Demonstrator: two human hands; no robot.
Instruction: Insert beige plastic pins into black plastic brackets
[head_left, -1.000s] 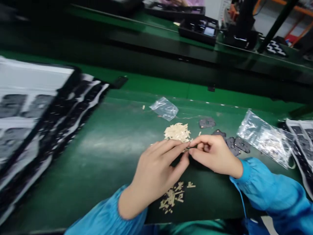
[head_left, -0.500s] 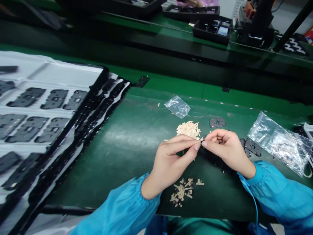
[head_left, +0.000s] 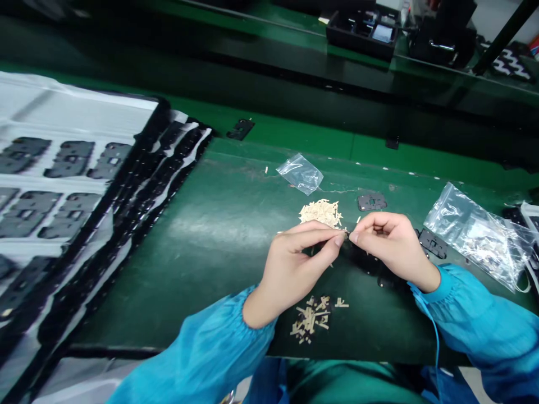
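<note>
My left hand [head_left: 295, 264] and my right hand [head_left: 389, 244] meet fingertip to fingertip above the green mat [head_left: 210, 235]. Both are pinched on a tiny piece between them, too small to name. Just beyond the fingertips lies a pile of small beige strips [head_left: 320, 212]. A second, looser pile of beige bits [head_left: 310, 321] lies under my left wrist. Flat dark parts lie by my right hand, one [head_left: 371, 201] beyond it and another [head_left: 432, 244] to its right.
A small clear bag [head_left: 300, 173] lies behind the pile, and a larger clear bag [head_left: 480, 235] at the right. Stacked trays of dark parts [head_left: 63, 185] fill the left. Black trays [head_left: 362, 33] stand on the far bench.
The view has swung and settled, so the trays at the left show sharply. Both hands stay pinched together in much the same place by the beige pile.
</note>
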